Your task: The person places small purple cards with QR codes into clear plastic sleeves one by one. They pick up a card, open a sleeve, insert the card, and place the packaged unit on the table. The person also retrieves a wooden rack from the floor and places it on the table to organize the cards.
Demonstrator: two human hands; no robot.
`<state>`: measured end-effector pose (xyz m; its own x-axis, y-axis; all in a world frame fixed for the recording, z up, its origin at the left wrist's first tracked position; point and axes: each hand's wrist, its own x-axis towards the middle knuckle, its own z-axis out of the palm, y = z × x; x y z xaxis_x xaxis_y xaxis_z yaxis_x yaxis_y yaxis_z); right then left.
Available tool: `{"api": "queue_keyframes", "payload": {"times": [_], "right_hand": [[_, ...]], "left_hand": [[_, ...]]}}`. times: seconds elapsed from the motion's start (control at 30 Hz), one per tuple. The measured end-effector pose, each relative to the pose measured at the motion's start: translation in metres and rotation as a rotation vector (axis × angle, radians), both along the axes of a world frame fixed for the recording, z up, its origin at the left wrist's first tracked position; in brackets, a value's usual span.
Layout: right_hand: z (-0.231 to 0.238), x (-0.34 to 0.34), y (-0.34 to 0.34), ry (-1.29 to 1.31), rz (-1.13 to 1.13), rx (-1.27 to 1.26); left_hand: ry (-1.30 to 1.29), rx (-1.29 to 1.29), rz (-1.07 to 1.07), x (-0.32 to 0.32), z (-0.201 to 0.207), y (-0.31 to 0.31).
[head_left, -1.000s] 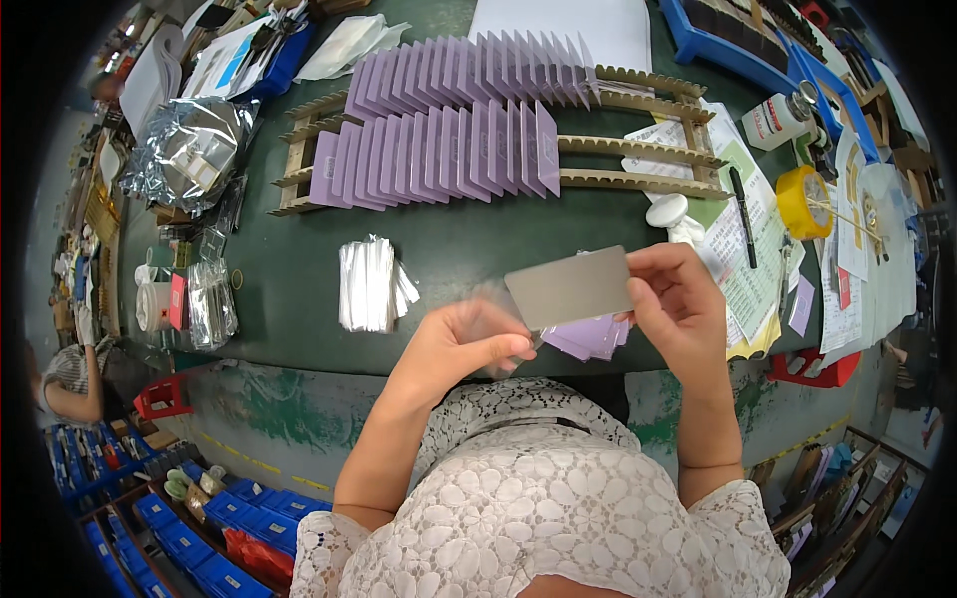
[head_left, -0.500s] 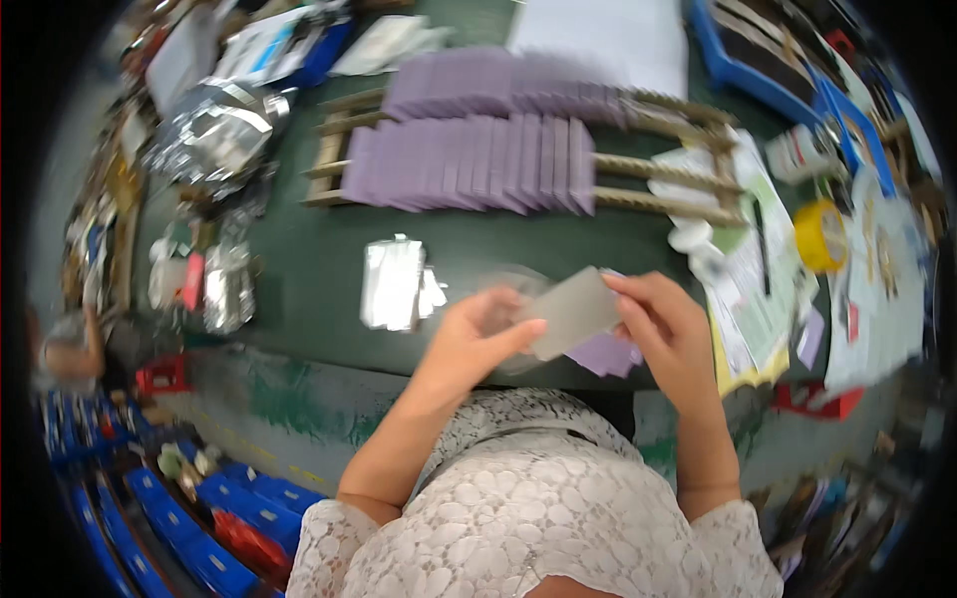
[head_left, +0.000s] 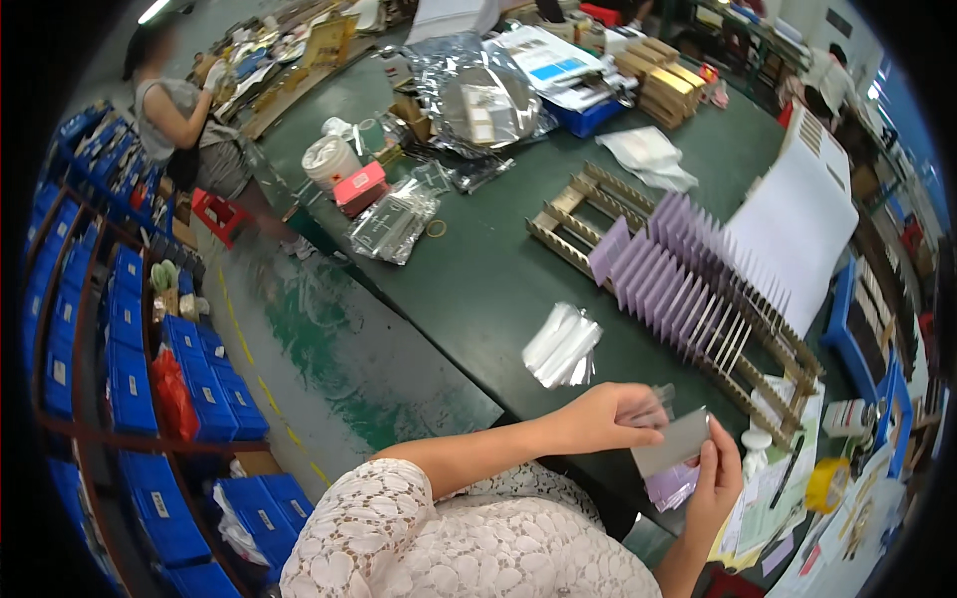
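My right hand (head_left: 718, 476) grips a thin grey rectangular plate (head_left: 672, 444) by its right side, thumb and fingers closed on it. At the plate's left edge is my left hand (head_left: 596, 419), fingers bent around a piece of clear film (head_left: 653, 407), with the thumb by the plate. Whether that thumb touches the plate I cannot tell. Partly hidden below the plate lie purple sheets (head_left: 670, 486). A small pile of shiny clear-silver film pieces (head_left: 563, 344) rests on the green table. Farther off, purple plates (head_left: 670, 279) stand upright in rows in a slotted rack (head_left: 568, 217).
Bagged silver packages (head_left: 478, 100), a red box (head_left: 361, 189) and a white tub (head_left: 330, 161) stand on the table's far left. Papers, yellow tape (head_left: 825, 485) and a white bottle (head_left: 847, 419) lie right. Blue bins (head_left: 164, 508) fill the left; another person (head_left: 179, 110) stands beyond.
My view has swung left, so the rack and hands sit farther right in the picture. The plate stays in my hands; the left hand, blurred before, now shows more clearly.
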<state>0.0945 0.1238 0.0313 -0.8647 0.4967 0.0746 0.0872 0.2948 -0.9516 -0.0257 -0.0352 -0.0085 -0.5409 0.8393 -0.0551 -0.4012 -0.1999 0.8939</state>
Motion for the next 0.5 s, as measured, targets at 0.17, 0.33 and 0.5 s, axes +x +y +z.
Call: {"api": "queue_keyframes", "payload": {"times": [0.17,0.33,0.5], "right_hand": [[0.000,-0.014,-0.012,-0.028,0.057,-0.049],[0.002,-0.031,-0.030,0.007,0.051,-0.084],[0.004,-0.044,-0.045,-0.026,0.143,-0.096]], "left_hand": [[0.197,-0.196,0.129,-0.011,0.016,-0.024],[0.180,-0.115,0.194,-0.017,0.008,-0.043],[0.215,-0.156,0.219,-0.026,-0.001,-0.066]]}}
